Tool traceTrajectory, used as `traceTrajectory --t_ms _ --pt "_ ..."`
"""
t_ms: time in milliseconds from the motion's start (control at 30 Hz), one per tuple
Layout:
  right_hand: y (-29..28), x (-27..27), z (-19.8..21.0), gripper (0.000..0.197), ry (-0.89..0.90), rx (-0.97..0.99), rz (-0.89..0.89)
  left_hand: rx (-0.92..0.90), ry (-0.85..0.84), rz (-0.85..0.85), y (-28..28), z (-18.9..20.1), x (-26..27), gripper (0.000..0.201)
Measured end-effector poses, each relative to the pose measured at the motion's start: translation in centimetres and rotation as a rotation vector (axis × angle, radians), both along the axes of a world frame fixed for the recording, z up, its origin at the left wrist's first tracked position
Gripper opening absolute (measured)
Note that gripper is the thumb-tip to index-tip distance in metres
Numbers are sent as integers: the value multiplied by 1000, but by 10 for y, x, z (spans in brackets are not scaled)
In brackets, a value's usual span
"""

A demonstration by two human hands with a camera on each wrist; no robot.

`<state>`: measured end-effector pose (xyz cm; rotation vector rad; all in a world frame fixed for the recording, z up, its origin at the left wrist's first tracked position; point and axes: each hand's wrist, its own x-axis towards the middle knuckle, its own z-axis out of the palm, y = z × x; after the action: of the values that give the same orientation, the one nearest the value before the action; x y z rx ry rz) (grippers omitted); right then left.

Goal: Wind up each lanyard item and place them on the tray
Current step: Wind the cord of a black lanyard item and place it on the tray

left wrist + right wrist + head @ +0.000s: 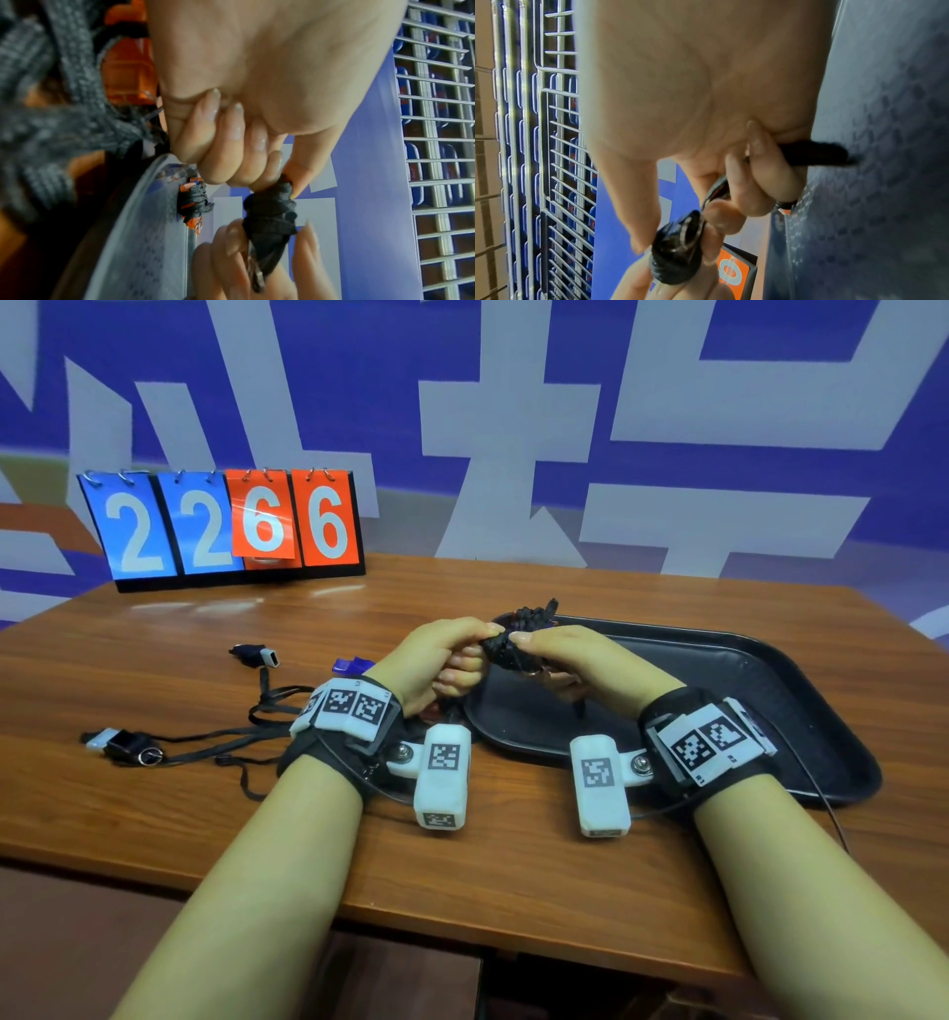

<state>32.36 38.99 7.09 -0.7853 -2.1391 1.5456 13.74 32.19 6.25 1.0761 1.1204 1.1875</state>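
Both hands, left hand (441, 654) and right hand (580, 654), pinch one wound black lanyard bundle (506, 647) over the black tray (744, 670); I'd tuck its loose end tight before letting go.

Black wrist straps (667, 711) carry white marker-printed camera blocks (442, 778) and thin cables.

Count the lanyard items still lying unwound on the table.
2 plainly: black clip at far left, black clip with ring nearer. A purple piece behind the left hand may be a third.
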Motion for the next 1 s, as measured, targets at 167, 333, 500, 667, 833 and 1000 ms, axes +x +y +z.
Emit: traceTrajectory --t_ms 167,333,500,667,833,1000 --pt "-6 2 4 50 -95 252 -31 10 57 6 -2 2 1 46" --pt "-7 1 5 51 -79 175 4 100 258 89 -3 2 7 43" --pt "-4 -2 5 46 22 28 -1 242 235 68 -5 5 4 26" --pt "-1 -4 2 51 57 -32 4 267 264 42 -4 3 3 30" --pt "2 -5 1 22 178 -217 -124 239 228 124 -2 3 6 30" --pt "5 -3 0 14 216 -140 -153 227 181 53 -3 4 10 28"
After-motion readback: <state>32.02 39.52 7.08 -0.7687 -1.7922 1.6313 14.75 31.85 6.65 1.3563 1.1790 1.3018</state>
